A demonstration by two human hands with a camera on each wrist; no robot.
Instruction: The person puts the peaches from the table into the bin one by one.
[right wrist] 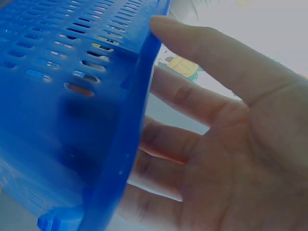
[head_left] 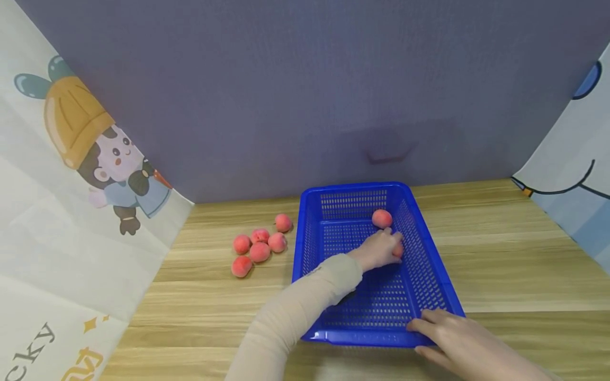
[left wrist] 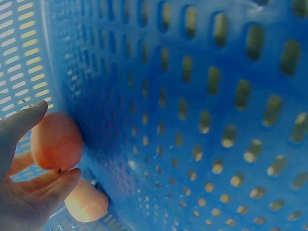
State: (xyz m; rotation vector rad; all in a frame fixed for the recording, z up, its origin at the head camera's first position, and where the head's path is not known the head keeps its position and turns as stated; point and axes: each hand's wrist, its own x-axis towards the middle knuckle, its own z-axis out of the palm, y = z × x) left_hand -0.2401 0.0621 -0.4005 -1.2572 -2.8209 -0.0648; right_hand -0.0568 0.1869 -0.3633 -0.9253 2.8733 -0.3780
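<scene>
A blue perforated basket stands on the wood-grain bench. The left hand reaches into it, a pale sleeve covering that arm, and its thumb and fingers are clamped on a peach beside the right wall. Whether the held fruit touches the basket floor, I cannot tell. A second peach lies just beyond that hand, toward the far right corner. The right hand grips the rim at the near right corner, fingers hooked over the edge and thumb outside. Left of the basket, six loose peaches lie on the bench, five close together and one slightly apart on the far side. A grey-purple panel rises behind, with a cartoon-printed white sheet at left.
</scene>
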